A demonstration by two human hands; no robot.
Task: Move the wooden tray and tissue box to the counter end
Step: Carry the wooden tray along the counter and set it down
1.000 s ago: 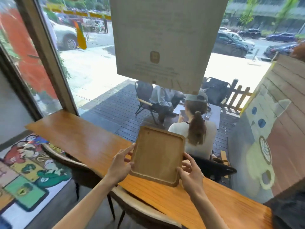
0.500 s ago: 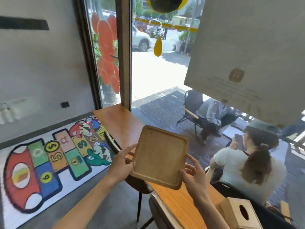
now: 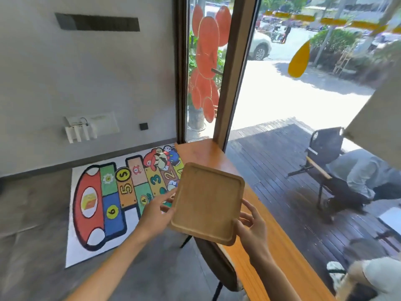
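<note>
The square wooden tray [image 3: 207, 203] with a raised rim is held up in the air, tilted towards me, over the near edge of the long wooden counter [image 3: 219, 157]. My left hand [image 3: 155, 213] grips its left edge and my right hand [image 3: 252, 225] grips its right edge. The counter runs from the lower right up to its end at the window frame, just beyond the tray. The tissue box is out of view.
A dark chair back [image 3: 217, 263] stands against the counter below the tray. A colourful hopscotch mat [image 3: 112, 198] covers the grey floor at left. Beyond the window glass, people sit on a wooden deck [image 3: 282, 170] at outdoor chairs.
My view has swung left along the counter, bringing the counter's end and the grey wall into sight. The tissue box has left the frame. Both hands keep the tray held up.
</note>
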